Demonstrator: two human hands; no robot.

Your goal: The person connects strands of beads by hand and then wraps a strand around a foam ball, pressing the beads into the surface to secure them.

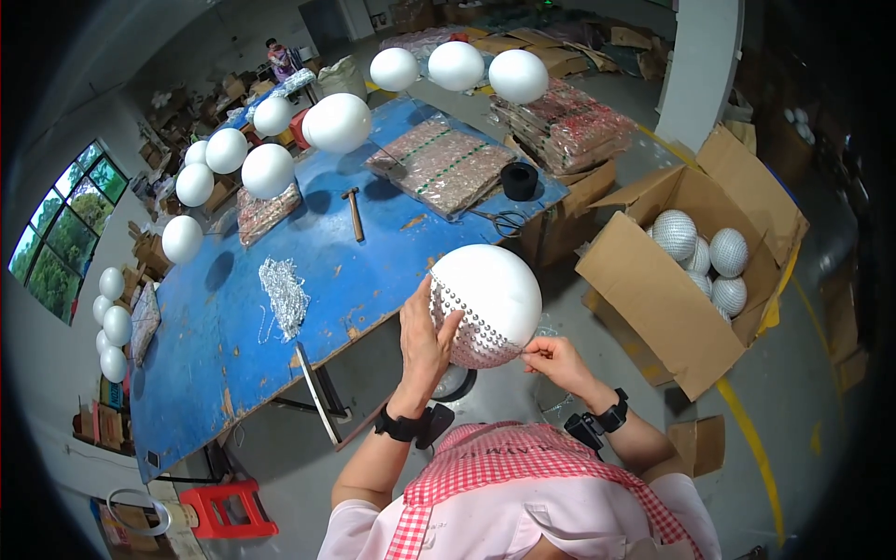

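Observation:
A large white ball (499, 287) is held up in front of my chest, past the near edge of the blue table. Rows of small silver beads (474, 329) wrap its lower left part, while its upper part is bare and smooth. My left hand (426, 343) grips the ball from the left, thumb resting on the beaded rows. At the ball's lower right edge, my right hand (560, 364) pinches what looks like the end of the bead string, mostly hidden by the fingers. A loose heap of silver bead strings (283, 299) lies on the table to the left.
The worn blue table (355, 289) carries a hammer (353, 215), scissors (504, 222), a black tape roll (519, 181) and bubble-wrapped packs (434, 166). Several plain white balls (338, 123) stand around its edges. An open carton (653, 308) of beaded balls is right; a red stool (229, 511) stands lower left.

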